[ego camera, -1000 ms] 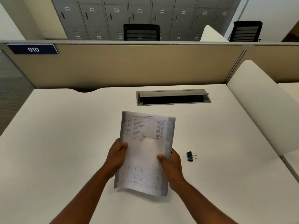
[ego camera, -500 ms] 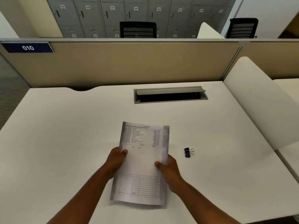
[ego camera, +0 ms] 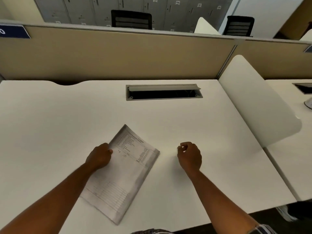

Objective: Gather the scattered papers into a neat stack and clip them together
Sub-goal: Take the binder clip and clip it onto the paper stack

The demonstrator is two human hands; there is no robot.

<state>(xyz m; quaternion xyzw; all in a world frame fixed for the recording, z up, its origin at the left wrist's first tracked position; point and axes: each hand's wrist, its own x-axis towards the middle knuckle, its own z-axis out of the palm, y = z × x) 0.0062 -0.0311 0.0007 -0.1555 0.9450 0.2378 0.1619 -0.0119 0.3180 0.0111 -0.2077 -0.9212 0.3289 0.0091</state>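
The stack of printed papers (ego camera: 123, 173) lies on the white desk (ego camera: 50, 132), turned so its top corner points away and to the left. My left hand (ego camera: 99, 157) grips the stack's left edge, thumb on top of the sheets. My right hand (ego camera: 190, 156) is off the papers, to their right, low over the desk with its fingers curled in. The black binder clip is not visible; the back of my right hand covers the spot, so I cannot tell whether the fingers hold it.
An open grey cable tray (ego camera: 163, 92) is set into the desk at the back. A beige partition (ego camera: 118, 54) runs behind it. A white divider panel (ego camera: 256, 102) stands along the right edge. The desk's front edge is close to my arms.
My right hand let go of the papers and moved right, to where the binder clip lay. The stack, held by my left hand alone, turned clockwise and now rests on the desk.
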